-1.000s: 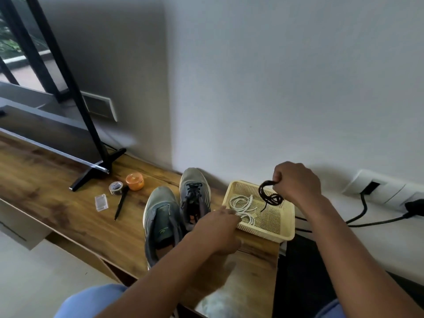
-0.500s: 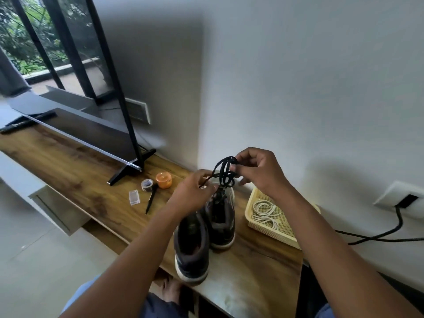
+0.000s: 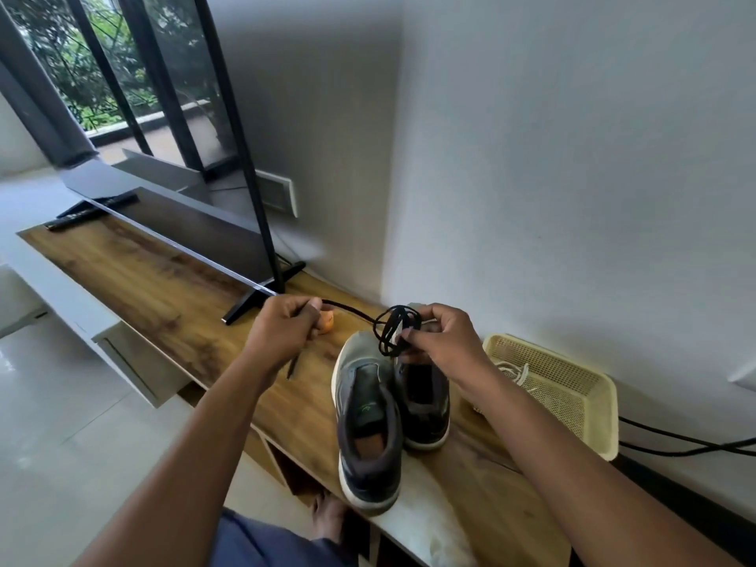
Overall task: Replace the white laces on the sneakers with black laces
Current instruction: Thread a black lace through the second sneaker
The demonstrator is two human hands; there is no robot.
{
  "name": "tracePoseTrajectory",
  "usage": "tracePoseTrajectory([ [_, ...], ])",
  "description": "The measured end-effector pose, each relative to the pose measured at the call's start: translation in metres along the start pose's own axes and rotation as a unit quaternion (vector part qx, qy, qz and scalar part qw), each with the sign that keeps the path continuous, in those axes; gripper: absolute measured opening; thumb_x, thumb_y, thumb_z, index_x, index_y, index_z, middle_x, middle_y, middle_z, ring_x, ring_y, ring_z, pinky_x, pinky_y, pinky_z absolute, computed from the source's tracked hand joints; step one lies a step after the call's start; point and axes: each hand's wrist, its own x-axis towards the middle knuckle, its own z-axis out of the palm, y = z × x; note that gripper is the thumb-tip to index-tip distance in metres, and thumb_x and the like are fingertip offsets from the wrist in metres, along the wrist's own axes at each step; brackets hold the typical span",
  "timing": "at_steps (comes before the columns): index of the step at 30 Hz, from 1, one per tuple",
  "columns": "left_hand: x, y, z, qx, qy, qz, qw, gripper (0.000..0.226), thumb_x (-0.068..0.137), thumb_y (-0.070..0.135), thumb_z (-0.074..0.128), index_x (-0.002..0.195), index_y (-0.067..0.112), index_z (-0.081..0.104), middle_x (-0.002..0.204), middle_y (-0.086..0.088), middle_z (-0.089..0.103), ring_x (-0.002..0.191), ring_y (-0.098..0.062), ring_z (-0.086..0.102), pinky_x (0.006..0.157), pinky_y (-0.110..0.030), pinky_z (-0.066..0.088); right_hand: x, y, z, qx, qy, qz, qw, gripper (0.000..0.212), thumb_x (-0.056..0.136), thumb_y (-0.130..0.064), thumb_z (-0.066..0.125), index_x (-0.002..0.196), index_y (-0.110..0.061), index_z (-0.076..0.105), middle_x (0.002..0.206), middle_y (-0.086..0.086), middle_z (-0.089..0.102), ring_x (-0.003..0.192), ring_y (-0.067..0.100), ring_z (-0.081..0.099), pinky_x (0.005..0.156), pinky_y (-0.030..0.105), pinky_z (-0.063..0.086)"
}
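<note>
Unwinding the black lace (image 3: 394,329) above the sneakers (image 3: 388,411): right hand (image 3: 442,341) pinches the coil, left hand (image 3: 282,333) grips the free end, pulling it straight for threading.

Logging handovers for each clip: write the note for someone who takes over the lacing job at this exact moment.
Left hand pinches one end of the black lace, pulled out to the left.
Right hand holds the rest of the lace, bundled in loops, above the sneakers.
White laces lie in the yellow basket, right of the sneakers on the wooden shelf.
Done: white laces look removed.
Left: uncoil the lace and thread the near sneaker, which shows none; the far sneaker's lacing is hidden.
</note>
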Motion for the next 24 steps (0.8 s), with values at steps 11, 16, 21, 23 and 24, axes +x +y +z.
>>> tracePoseTrajectory([
  [11, 0.012, -0.001, -0.051, -0.414, 0.392, -0.046, 0.820, 0.014, 0.091, 0.002, 0.077, 0.081, 0.010, 0.071, 0.076, -0.009, 0.068, 0.058, -0.012, 0.065, 0.069, -0.020, 0.057, 0.013, 0.012, -0.019, -0.071, 0.096, 0.042, 0.992, 0.018, 0.089, 0.013, 0.068, 0.094, -0.003, 0.071, 0.086, 0.018, 0.075, 0.058, 0.026, 0.074, 0.059, 0.032, 0.063],
  [16, 0.011, -0.001, -0.061, -0.494, 0.414, -0.042, 0.764, 0.010, 0.093, -0.002, 0.072, 0.092, 0.008, 0.070, 0.083, -0.011, 0.068, 0.068, -0.015, 0.071, 0.074, -0.020, 0.058, 0.020, 0.015, -0.032, -0.096, 0.170, 0.048, 0.980, 0.018, 0.089, 0.009, 0.070, 0.091, -0.009, 0.071, 0.087, 0.014, 0.076, 0.059, 0.023, 0.076, 0.068, 0.038, 0.066],
  [21, 0.012, 0.000, -0.052, -0.481, 0.297, -0.018, 0.825, 0.024, 0.097, -0.001, 0.069, 0.121, -0.001, 0.072, 0.109, -0.016, 0.078, 0.103, -0.026, 0.078, 0.089, -0.031, 0.063, 0.018, 0.014, -0.025, -0.132, 0.180, 0.009, 0.975, 0.024, 0.086, 0.006, 0.066, 0.085, -0.016, 0.076, 0.085, 0.004, 0.077, 0.070, 0.018, 0.077, 0.082, 0.041, 0.065],
  [23, 0.012, -0.001, -0.040, -0.412, 0.242, 0.015, 0.878, 0.028, 0.102, 0.005, 0.064, 0.129, -0.003, 0.068, 0.117, -0.018, 0.076, 0.106, -0.026, 0.077, 0.092, -0.033, 0.062, 0.016, 0.011, -0.020, -0.200, 0.159, -0.028, 0.966, 0.023, 0.085, -0.001, 0.068, 0.092, -0.020, 0.079, 0.095, 0.000, 0.078, 0.088, 0.017, 0.076, 0.090, 0.038, 0.061],
  [24, 0.012, -0.001, -0.034, -0.371, 0.220, 0.031, 0.902, 0.026, 0.104, 0.009, 0.064, 0.127, -0.002, 0.069, 0.115, -0.017, 0.077, 0.103, -0.025, 0.077, 0.091, -0.033, 0.063, 0.014, 0.010, -0.017, -0.245, 0.144, -0.044, 0.958, 0.025, 0.086, -0.004, 0.068, 0.101, -0.021, 0.079, 0.105, -0.001, 0.077, 0.098, 0.017, 0.073, 0.094, 0.038, 0.059],
])
